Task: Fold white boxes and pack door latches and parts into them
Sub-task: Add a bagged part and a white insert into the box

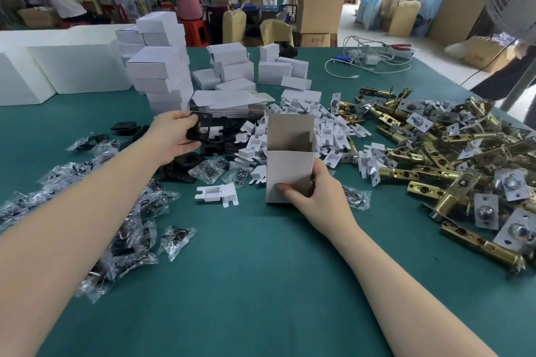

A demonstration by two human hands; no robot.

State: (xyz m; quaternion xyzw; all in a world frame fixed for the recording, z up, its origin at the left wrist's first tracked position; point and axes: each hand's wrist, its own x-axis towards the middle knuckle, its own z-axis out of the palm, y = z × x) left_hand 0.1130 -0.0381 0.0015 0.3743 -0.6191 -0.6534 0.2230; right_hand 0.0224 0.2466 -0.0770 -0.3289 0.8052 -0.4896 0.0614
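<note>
Right hand [314,195] grasps open white box [288,165] upright on green table [261,269], thumb across lower front. Left hand [174,136] pinches black plate [198,129] above black-parts pile.

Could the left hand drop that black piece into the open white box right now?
Probably yes. The left hand pinches the black plate, and the white box stands upright with its top open, steadied by the right hand. Nothing lies between them above the table.

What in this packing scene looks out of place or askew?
One white insert lies alone on the green table, apart from the insert pile. The tall stack of white boxes sits unevenly. Otherwise nothing looks spilled or damaged.
</note>
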